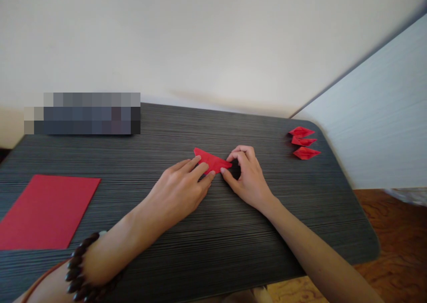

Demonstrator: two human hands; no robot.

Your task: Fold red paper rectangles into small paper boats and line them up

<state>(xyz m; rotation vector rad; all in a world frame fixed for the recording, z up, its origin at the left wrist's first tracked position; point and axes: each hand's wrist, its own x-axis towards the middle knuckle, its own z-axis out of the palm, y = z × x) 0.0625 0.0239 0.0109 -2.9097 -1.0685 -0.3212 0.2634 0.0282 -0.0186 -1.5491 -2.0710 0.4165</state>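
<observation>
Partly beneath left hand (pixel 180 185), red paper (pixel 215 162).

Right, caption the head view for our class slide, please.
Left hand and right hand at a folded red paper on a dark table, three folded red shapes to the right.

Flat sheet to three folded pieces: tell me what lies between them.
In the head view, from left to right: the left hand, the folded paper and the right hand. The flat sheet and three pieces flank them.
</observation>
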